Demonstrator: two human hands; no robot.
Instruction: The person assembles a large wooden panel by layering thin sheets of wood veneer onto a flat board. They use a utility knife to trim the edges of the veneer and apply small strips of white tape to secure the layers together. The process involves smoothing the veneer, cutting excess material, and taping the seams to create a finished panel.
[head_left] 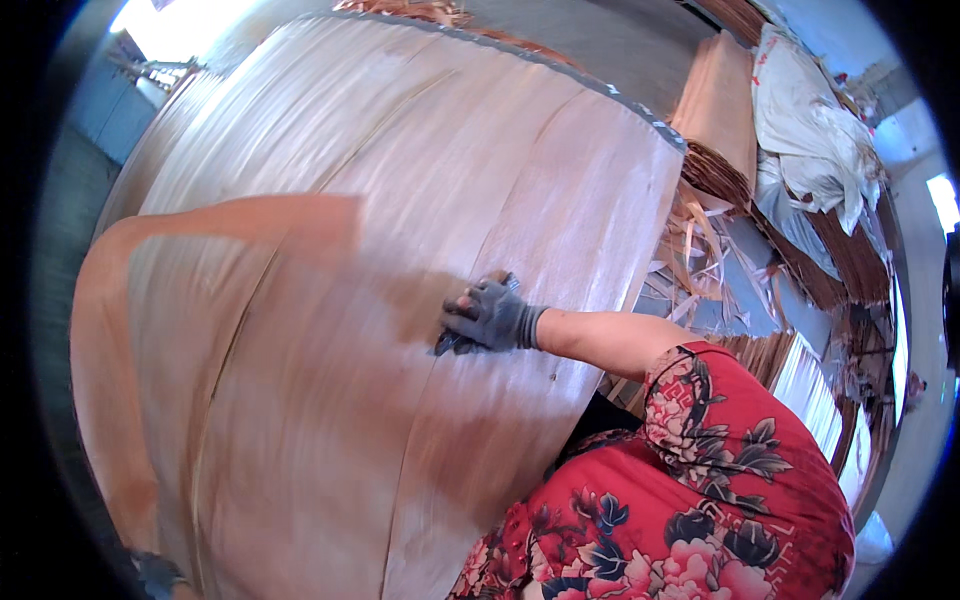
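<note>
Veneer sheet (300, 330) lies across the stack (420, 120), largely spread, near-left edge apparently unsettled; right hand (490, 315), gloved, presses flat with fingers curled loosely; left hand (150, 572) barely visible, grip cannot tell

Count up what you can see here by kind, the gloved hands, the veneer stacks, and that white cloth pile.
Gloved hands: 2, the right hand flat on the top veneer sheet, the left hand barely showing at the sheet's lower left edge.
Veneer stacks: 3, the big stack under the hand, the far stack, the right-side stack.
White cloth pile: 1.
Total: 6.
</note>
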